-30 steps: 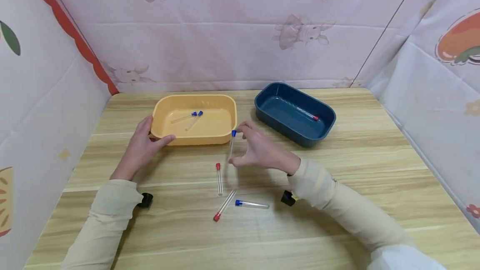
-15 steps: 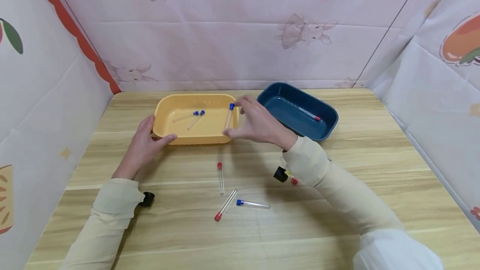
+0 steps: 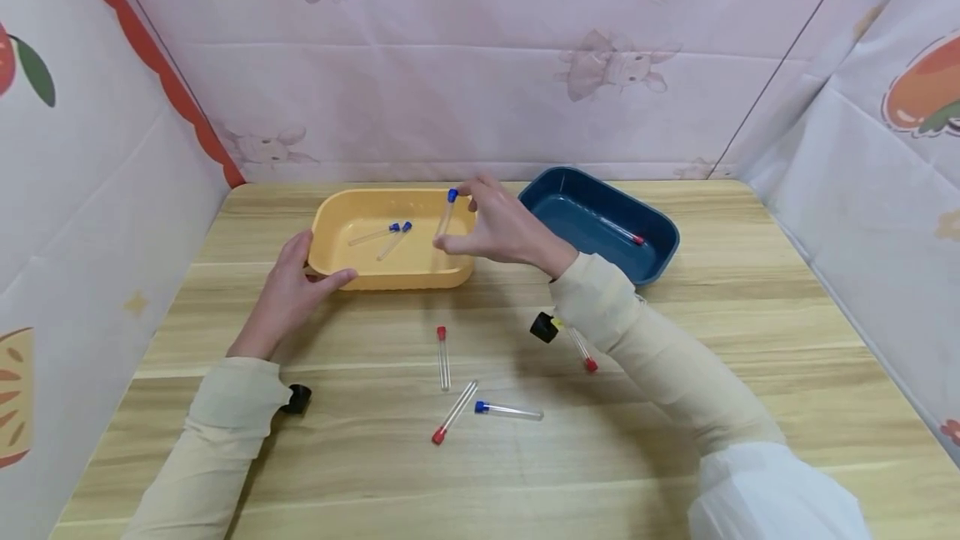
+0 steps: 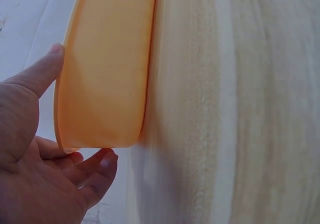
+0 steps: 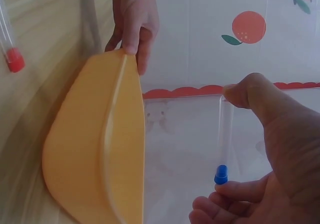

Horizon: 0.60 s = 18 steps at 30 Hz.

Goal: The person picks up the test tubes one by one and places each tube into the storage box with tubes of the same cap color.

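Over the right part of the yellow tray, my right hand pinches a blue-capped test tube end to end. Its thumb presses the rounded glass end and a fingertip the blue cap. My left hand holds the tray's near left corner, thumb along the front wall and fingers at the side; the left wrist view shows the fingertips against the end wall. Two blue-capped tubes lie inside the tray. On the table are a red-capped tube, another slanted red-capped tube and a blue-capped tube.
A dark blue tray stands at the back right with a red-capped tube inside. Below my right forearm lies one more red-capped tube on the wooden table. Printed cloth walls enclose the back and sides.
My right hand has carried the blue-capped tube forward and left, from the yellow tray's front right corner to above its inside. The left hand has stayed at its corner.
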Available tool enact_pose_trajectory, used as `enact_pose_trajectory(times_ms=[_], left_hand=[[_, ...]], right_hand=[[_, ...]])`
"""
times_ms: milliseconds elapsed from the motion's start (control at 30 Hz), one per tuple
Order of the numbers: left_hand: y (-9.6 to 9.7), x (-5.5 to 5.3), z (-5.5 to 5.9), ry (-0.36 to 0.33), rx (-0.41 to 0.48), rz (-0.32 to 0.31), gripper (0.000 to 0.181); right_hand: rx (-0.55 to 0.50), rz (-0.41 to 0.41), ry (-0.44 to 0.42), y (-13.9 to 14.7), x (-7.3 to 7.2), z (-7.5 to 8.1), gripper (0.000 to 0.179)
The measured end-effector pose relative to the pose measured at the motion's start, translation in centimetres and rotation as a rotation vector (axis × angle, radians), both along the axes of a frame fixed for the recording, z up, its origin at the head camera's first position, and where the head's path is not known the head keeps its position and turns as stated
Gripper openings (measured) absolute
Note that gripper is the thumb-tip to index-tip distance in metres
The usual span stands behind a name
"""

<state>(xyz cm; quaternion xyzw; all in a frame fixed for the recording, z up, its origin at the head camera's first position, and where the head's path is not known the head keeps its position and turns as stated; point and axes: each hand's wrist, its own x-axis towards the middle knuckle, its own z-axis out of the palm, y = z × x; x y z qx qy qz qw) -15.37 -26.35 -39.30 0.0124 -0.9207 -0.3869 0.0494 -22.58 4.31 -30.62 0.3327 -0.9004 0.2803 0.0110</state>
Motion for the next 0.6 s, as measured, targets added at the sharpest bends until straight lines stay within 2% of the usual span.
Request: enact_pose_trajectory(times_ms=[600], left_hand=[[-0.2,0.0,0.2,-0.038,-0.010,0.020,0.100]], right_hand=[[0.000,-0.002,-0.051,-2.2,-2.7,-0.8,0.078]])
